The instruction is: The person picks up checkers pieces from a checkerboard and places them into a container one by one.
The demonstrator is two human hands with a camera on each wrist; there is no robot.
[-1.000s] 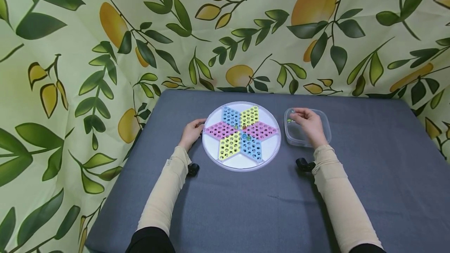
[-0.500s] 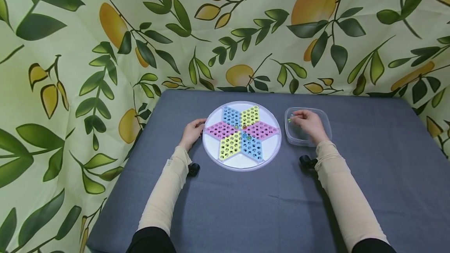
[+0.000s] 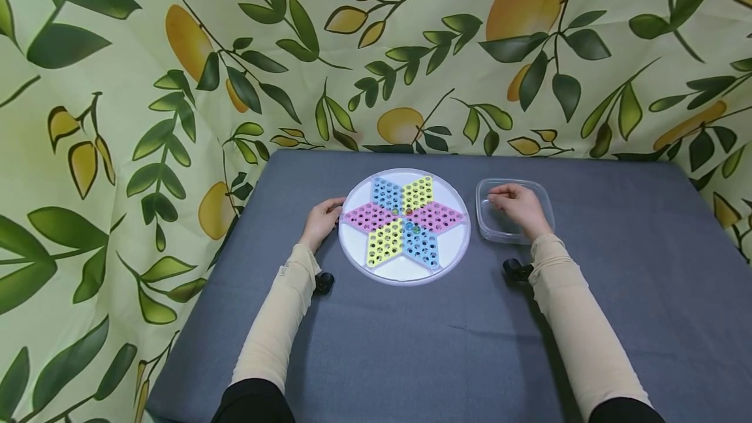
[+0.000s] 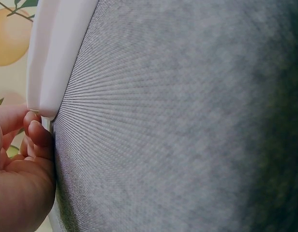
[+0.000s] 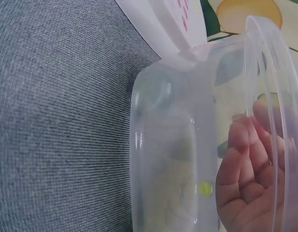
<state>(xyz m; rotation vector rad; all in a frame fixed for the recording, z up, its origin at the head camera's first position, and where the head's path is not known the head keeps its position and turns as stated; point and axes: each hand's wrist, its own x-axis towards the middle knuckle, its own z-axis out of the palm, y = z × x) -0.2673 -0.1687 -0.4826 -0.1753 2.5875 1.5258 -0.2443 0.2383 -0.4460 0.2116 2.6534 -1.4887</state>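
A round white board [image 3: 352,253] with a star of blue, yellow and pink perforated fields lies mid-table, with several marbles [image 3: 409,228] near its centre. My left hand [image 3: 321,219] holds the board's left rim [image 4: 47,72], its curled fingers [image 4: 38,134] pressed against the edge. My right hand [image 3: 517,209] reaches into a clear plastic container [image 3: 487,230] to the right of the board. Its fingers [image 5: 245,159] are loosely curled inside the container [image 5: 158,145]. A small yellow-green marble [image 5: 205,188] lies on the container floor just beside the hand, apart from the fingertips.
A grey cloth covers the table [image 3: 411,358]. A leaf-and-lemon patterned curtain [image 3: 376,51] hangs close behind and along the left edge. Black wrist mounts [image 3: 323,281] sit under both forearms.
My right hand has shifted a little inside the container, and it now hides the green marble seen at its fingertips in the head view. The left hand and board have not moved.
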